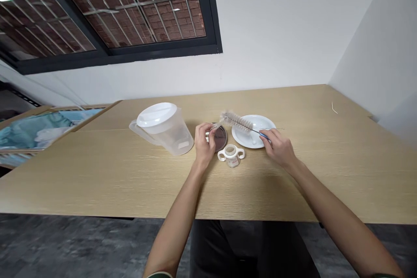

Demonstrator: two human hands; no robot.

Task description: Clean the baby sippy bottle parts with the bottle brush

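Big lidded jug (177, 137), left of the hands, looked light, best grabbed by its handle (139, 133)! White plate (256, 143): stiff, maybe breakable. Over it, the brush (239, 121), springy-bristled, its slim shaft (262, 134) pinched by the right hand (280, 148)! Beside the dark dish (222, 140), the left hand (204, 145) pinched a clear piece (215, 126), blurred, possibly slippery, best held by its edge.

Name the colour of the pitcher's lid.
White; the lid shows best in the head view.
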